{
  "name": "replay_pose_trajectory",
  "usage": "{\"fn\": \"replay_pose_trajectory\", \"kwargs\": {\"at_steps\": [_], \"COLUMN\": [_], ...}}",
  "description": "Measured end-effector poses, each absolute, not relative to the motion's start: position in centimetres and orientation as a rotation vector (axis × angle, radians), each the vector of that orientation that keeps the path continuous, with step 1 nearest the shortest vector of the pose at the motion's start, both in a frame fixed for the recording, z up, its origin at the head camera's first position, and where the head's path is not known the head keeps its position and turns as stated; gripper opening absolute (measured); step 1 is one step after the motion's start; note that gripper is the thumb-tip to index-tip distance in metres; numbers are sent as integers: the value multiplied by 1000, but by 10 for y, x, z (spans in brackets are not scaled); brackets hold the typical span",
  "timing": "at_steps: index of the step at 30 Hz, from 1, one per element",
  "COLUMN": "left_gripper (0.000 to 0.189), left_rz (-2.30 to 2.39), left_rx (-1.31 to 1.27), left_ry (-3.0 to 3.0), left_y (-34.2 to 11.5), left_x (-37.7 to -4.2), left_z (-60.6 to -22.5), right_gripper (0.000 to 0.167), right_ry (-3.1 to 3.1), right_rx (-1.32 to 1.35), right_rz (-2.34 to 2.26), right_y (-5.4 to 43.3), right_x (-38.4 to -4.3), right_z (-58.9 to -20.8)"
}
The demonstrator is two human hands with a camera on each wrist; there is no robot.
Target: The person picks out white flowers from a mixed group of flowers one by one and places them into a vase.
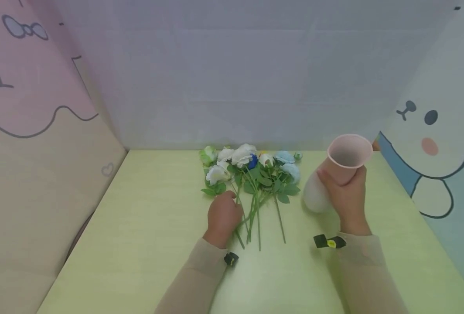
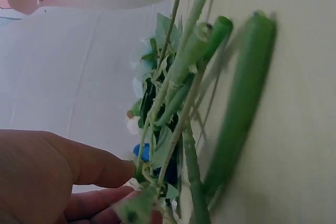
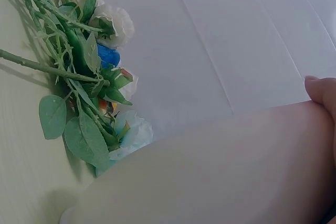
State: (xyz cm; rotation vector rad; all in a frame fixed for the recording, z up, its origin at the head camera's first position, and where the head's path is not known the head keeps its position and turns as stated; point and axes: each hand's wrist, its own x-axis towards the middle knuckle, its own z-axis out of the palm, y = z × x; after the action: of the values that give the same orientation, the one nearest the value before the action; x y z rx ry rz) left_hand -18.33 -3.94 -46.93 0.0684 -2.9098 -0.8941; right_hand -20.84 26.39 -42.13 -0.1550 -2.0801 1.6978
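Green stem (image 2: 139, 170) pinched, the left hand (image 1: 223, 216) sits well inside the table edge (image 1: 92, 222); right hand (image 1: 350, 203) grips the vase (image 1: 316, 192).

Smooth matt vase (image 1: 315, 196), plastic-looking green stems (image 2: 240, 103)

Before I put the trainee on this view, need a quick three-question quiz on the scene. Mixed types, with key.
1. Multiple choice: which hand holds the vase?
A) left only
B) right only
C) both

2. True or false: in the head view, the blue flower lies to the right of the vase.

3. Short answer: at which part of the flowers are the fingers of the left hand?

Key:
1. B; the right hand grips it below the rim.
2. False; the blue flower lies to the left of the vase.
3. The green stems.
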Motion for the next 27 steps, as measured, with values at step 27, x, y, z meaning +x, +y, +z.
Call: {"fn": "replay_pose_trajectory", "kwargs": {"at_steps": [27], "left_gripper": [16], "left_rz": [-736], "left_rx": [-75], "left_ry": [-3034], "left_y": [14], "left_x": [-214], "left_z": [-459], "right_gripper": [89], "right_ry": [-2062], "right_rx": [-152], "right_rz": [1710], "right_y": [266], "right_x": [-211], "right_z": [-426]}}
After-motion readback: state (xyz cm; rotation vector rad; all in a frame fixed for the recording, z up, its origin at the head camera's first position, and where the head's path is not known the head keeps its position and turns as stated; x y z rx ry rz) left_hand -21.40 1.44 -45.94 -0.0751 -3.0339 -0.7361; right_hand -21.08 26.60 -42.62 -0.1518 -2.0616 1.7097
